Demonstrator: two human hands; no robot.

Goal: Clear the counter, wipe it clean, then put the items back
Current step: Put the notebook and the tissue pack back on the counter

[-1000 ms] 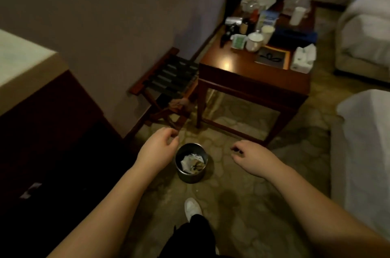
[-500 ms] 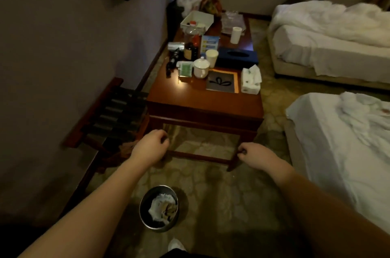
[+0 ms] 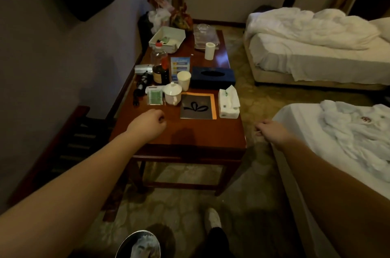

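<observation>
A long wooden table (image 3: 190,135) stands ahead, crowded with items. On it sit a white lidded cup (image 3: 173,94), a paper cup (image 3: 184,80), a dark booklet with an orange border (image 3: 198,105), a white tissue pack (image 3: 229,102), a blue tissue box (image 3: 212,77), bottles (image 3: 160,67), a green packet (image 3: 155,97) and a white tray (image 3: 167,39). My left hand (image 3: 147,123) hovers over the table's bare near end, fingers loosely curled, holding nothing. My right hand (image 3: 272,131) hangs beside the table's right corner, also loosely curled and empty.
A metal waste bin (image 3: 138,244) with crumpled paper stands on the floor near my foot (image 3: 213,218). A luggage rack (image 3: 71,143) stands left of the table by the wall. Two beds (image 3: 316,55) with white sheets lie on the right.
I have stepped toward the table; the bin has dropped to the bottom edge. My left hand now reaches over the tabletop and my right hand has come level with the table's corner.
</observation>
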